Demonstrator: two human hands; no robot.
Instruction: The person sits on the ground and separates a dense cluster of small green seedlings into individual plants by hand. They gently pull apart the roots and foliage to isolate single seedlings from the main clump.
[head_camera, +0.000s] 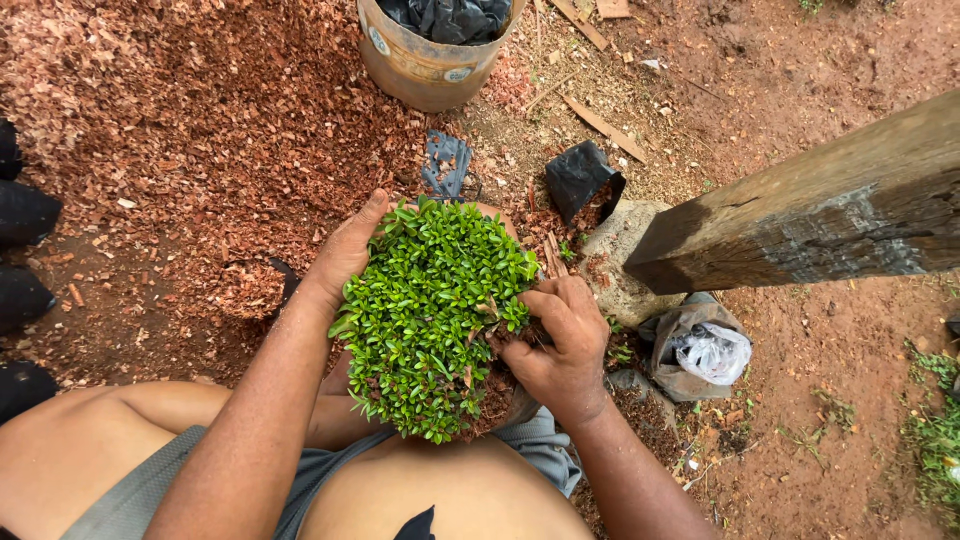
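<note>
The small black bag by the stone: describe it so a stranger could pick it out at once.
Start at the thick wooden beam slanting in from the right; its lower end points at a pale stone. The small black bag lies open just above that stone, reddish mulch spilling from its mouth. Unlike the grey bag below the beam, it shows no white plastic inside.

Left hand (345, 250) cups far side of dense clump of small green-leaved seedlings (430, 315); right hand (560, 345) pinches into clump's near edge. Rusty metal bucket lined with black plastic (425, 60) stands beyond on reddish wood-chip ground (200, 130). Weathered wooden beam (830, 215) juts from right.
</note>
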